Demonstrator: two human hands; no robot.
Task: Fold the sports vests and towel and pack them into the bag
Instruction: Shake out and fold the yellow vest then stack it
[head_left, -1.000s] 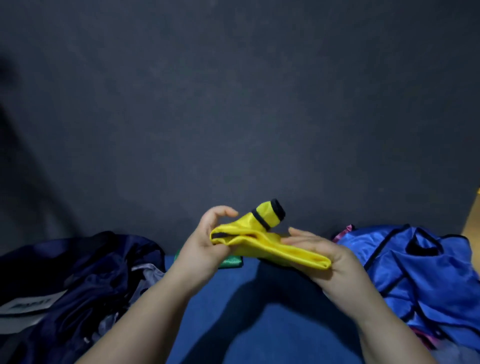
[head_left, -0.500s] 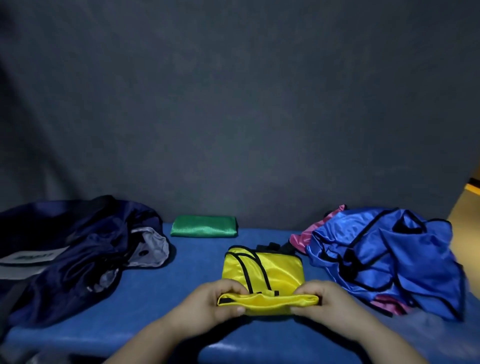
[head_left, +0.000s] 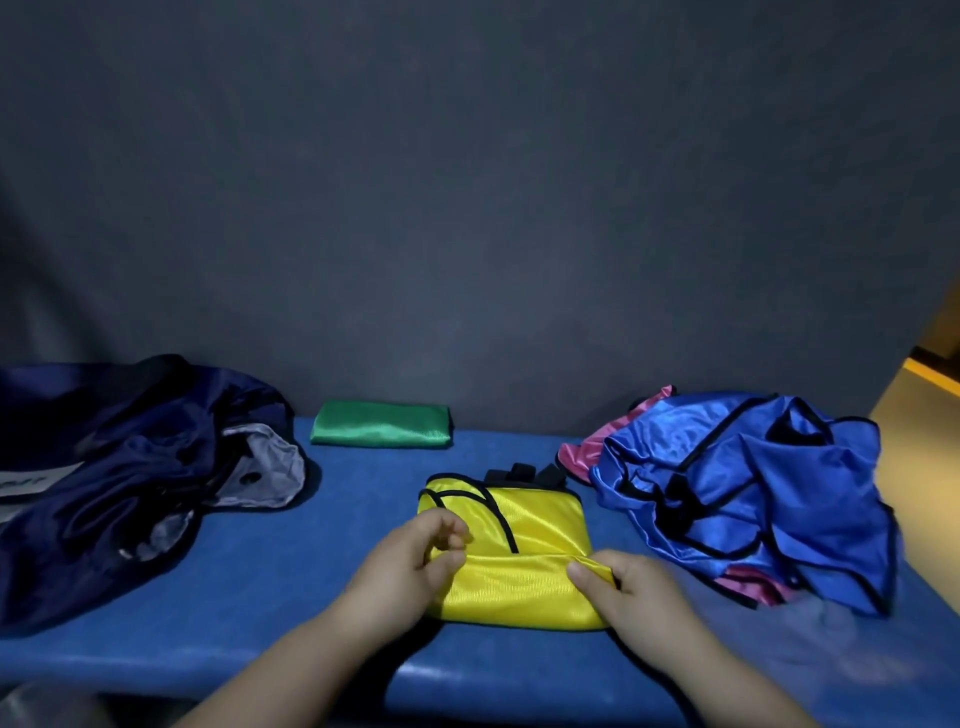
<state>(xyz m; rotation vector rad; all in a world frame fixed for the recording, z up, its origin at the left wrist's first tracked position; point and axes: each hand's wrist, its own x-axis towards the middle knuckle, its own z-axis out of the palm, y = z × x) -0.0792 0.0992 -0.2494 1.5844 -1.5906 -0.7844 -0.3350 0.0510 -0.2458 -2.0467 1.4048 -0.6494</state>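
Two hands meet on the near flap of the yellow vest (head_left: 519, 587): the right hand (head_left: 631, 590) pinches its right corner, thumb on top; the left hand (head_left: 410, 564) rests its thumb on the left end, fingers curled above, cloth between them or not I cannot tell. That vest lies folded on the blue bench (head_left: 322, 551). Behind it sits a folded green vest (head_left: 382, 431), rightward a crumpled blue vest (head_left: 753, 493) over a pink vest (head_left: 579, 452), leftward the navy bag (head_left: 119, 467)

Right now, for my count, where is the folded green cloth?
Head view: the green cloth lies at the blue bench's back edge, left of centre, right of the navy bag.
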